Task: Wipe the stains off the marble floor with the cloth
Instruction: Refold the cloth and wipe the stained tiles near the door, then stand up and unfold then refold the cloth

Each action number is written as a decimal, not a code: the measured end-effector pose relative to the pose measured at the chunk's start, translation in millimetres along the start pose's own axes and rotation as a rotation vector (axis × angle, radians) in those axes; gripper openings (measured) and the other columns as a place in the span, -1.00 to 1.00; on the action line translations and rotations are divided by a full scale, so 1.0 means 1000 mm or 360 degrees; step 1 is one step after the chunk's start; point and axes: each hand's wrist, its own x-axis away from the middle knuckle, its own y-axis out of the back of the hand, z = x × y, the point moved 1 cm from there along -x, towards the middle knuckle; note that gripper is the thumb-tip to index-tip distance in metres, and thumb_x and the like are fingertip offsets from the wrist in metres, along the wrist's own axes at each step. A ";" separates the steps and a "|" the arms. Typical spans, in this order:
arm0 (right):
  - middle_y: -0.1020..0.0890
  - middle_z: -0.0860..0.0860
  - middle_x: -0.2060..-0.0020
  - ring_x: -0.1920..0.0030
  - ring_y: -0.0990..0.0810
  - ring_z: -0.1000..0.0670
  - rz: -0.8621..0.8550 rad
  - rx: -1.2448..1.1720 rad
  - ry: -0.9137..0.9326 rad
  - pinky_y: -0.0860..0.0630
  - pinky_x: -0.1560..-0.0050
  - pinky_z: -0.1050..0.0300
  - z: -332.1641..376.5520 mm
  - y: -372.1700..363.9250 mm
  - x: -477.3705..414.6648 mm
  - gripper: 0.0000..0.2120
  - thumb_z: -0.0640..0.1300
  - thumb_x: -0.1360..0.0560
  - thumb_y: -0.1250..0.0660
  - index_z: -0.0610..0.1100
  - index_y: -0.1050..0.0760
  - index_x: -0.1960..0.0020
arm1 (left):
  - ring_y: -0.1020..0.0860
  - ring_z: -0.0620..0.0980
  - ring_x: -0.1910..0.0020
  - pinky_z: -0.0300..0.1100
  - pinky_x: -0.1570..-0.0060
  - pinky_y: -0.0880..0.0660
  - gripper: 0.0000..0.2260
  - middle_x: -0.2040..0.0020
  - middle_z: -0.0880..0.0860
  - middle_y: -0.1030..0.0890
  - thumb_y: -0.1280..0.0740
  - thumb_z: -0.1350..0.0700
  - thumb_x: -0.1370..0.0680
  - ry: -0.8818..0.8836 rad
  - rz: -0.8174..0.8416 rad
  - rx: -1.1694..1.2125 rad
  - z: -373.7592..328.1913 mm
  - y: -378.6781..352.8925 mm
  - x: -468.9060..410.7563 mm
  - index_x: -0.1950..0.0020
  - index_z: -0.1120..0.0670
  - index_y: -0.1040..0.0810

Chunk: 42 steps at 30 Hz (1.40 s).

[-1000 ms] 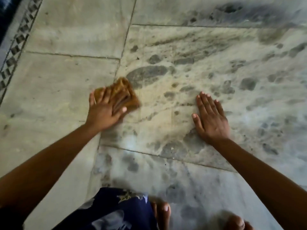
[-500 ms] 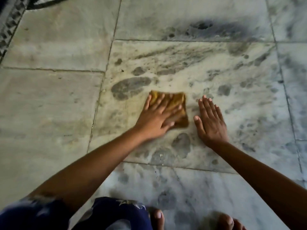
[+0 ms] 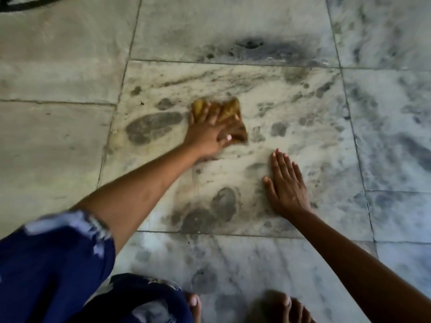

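Note:
My left hand (image 3: 207,129) presses flat on a folded yellow-brown cloth (image 3: 229,113) in the upper middle of a stained marble floor tile (image 3: 291,108). Its fingers are spread over the cloth, which sticks out past the fingertips and to the right. A large dark oval stain (image 3: 152,127) lies just left of that hand, and another dark patch (image 3: 219,206) lies nearer to me. My right hand (image 3: 285,185) rests palm-down on the same tile, fingers together, holding nothing.
Grey stains and smears (image 3: 254,46) spread across the far tile and to the right. My bare toes (image 3: 279,306) and blue patterned clothing (image 3: 58,264) fill the bottom edge. A dark curved object (image 3: 25,2) shows at the top left corner.
My left hand has slid the cloth from the tile's left edge rightward, then farther away from me. The right hand has stayed planted; the view has shifted.

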 end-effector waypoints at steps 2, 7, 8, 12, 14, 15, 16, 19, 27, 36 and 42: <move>0.05 -0.03 -0.49 -0.50 0.11 0.03 0.0021 0.0018 -0.0012 0.25 -0.46 0.17 -0.002 -0.002 0.008 -0.34 0.16 -0.54 0.16 -0.17 0.02 -0.53 | 0.12 0.19 -0.53 0.25 -0.41 0.14 -0.47 -0.57 0.07 0.01 -0.10 -0.24 -0.55 -0.0323 -0.0079 -0.0034 -0.017 -0.018 0.051 -0.50 -0.26 -0.03; -0.03 -0.09 -0.52 -0.50 0.08 0.02 0.0007 0.0031 -0.0006 0.26 -0.45 0.18 -0.004 -0.005 0.010 -0.35 0.15 -0.54 0.12 -0.16 0.00 -0.53 | -0.22 0.32 -0.43 0.44 -0.27 -0.12 -0.45 -0.45 0.18 -0.33 -0.08 -0.25 -0.47 -0.0382 -0.0249 -0.0112 0.069 -0.042 0.135 -0.46 -0.25 -0.13; -0.03 -0.08 -0.52 -0.50 0.10 0.03 0.0004 0.0026 -0.0005 0.26 -0.45 0.17 -0.004 -0.005 0.009 -0.35 0.16 -0.54 0.14 -0.16 0.01 -0.53 | -0.22 0.33 -0.44 0.42 -0.27 -0.14 -0.43 -0.45 0.20 -0.32 -0.04 -0.28 -0.46 -0.0123 -0.0231 -0.0053 0.092 -0.036 0.131 -0.47 -0.23 -0.15; 0.02 -0.06 -0.53 -0.50 0.12 0.04 0.0022 -0.0030 0.0001 0.24 -0.46 0.14 -0.002 -0.001 0.012 -0.32 0.20 -0.52 0.19 -0.13 0.04 -0.54 | -0.24 0.33 -0.38 0.25 -0.20 -0.31 -0.46 -0.49 0.20 -0.20 -0.09 -0.26 -0.53 0.0489 -0.0184 -0.0105 0.110 -0.011 0.095 -0.50 -0.18 -0.17; 0.02 -0.06 -0.53 -0.51 0.12 0.03 0.0021 -0.0049 0.0000 0.23 -0.47 0.12 -0.001 0.000 0.016 -0.32 0.20 -0.51 0.20 -0.12 0.06 -0.54 | -0.32 0.33 -0.28 0.22 -0.09 -0.39 -0.51 -0.45 0.21 -0.24 -0.13 -0.16 -0.57 0.0463 -0.0209 -0.0189 0.087 -0.007 0.099 -0.49 -0.15 -0.20; 0.03 -0.06 -0.53 -0.50 0.13 0.03 0.0023 -0.0054 -0.0004 0.23 -0.47 0.12 -0.001 0.000 0.019 -0.32 0.21 -0.51 0.21 -0.12 0.08 -0.54 | -0.37 0.33 -0.24 0.20 -0.04 -0.41 -0.53 -0.43 0.22 -0.27 -0.16 -0.13 -0.57 0.0395 -0.0202 -0.0211 0.076 -0.009 0.109 -0.48 -0.13 -0.23; 0.05 -0.05 -0.53 -0.50 0.16 0.04 0.0037 -0.0052 0.0002 0.24 -0.47 0.12 0.000 0.000 0.021 -0.32 0.21 -0.51 0.22 -0.12 0.10 -0.53 | -0.41 0.34 -0.19 0.18 0.02 -0.43 -0.53 -0.41 0.24 -0.31 -0.20 -0.10 -0.56 0.0318 -0.0172 -0.0224 0.063 -0.013 0.122 -0.46 -0.12 -0.28; 0.09 -0.02 -0.52 -0.48 0.20 0.07 0.0084 -0.0021 0.0074 0.32 -0.44 0.18 0.003 0.002 0.029 -0.30 0.23 -0.50 0.25 -0.12 0.14 -0.53 | -0.54 0.38 -0.02 0.10 0.31 -0.53 -0.52 -0.26 0.29 -0.48 -0.40 0.03 -0.44 0.0058 -0.0151 -0.0227 0.025 -0.030 0.167 -0.36 -0.10 -0.45; 0.16 0.06 -0.51 -0.47 0.27 0.13 0.0108 -0.0211 0.0139 0.33 -0.43 0.19 0.022 0.016 0.039 -0.33 0.27 -0.46 0.33 -0.01 0.27 -0.48 | -0.52 0.08 -0.19 -0.16 -0.04 -0.47 -0.52 -0.36 0.04 -0.46 -0.30 0.15 -0.55 0.0300 -0.0190 0.1090 -0.018 -0.011 0.200 -0.45 -0.10 -0.32; -0.12 0.00 -0.51 -0.51 -0.03 0.05 -0.0187 -0.0735 0.0079 0.03 -0.49 0.02 0.060 0.070 0.017 -0.29 0.29 -0.49 0.16 -0.06 -0.02 -0.53 | -0.58 0.18 -0.07 0.15 -0.16 -0.46 -0.69 -0.05 0.17 -0.64 -0.27 0.00 -0.54 0.1081 0.0236 0.3364 -0.001 0.049 0.174 -0.21 0.12 -0.53; -0.15 -0.02 -0.51 -0.50 -0.08 0.01 -0.0225 -0.0825 0.0096 -0.06 -0.48 -0.05 0.076 0.088 -0.002 -0.28 0.29 -0.48 0.11 -0.07 -0.02 -0.53 | -0.51 0.23 -0.21 0.12 -0.22 -0.42 -0.60 -0.23 0.25 -0.55 -0.23 -0.02 -0.56 0.1021 0.0119 0.3645 0.004 0.063 0.152 -0.30 0.18 -0.48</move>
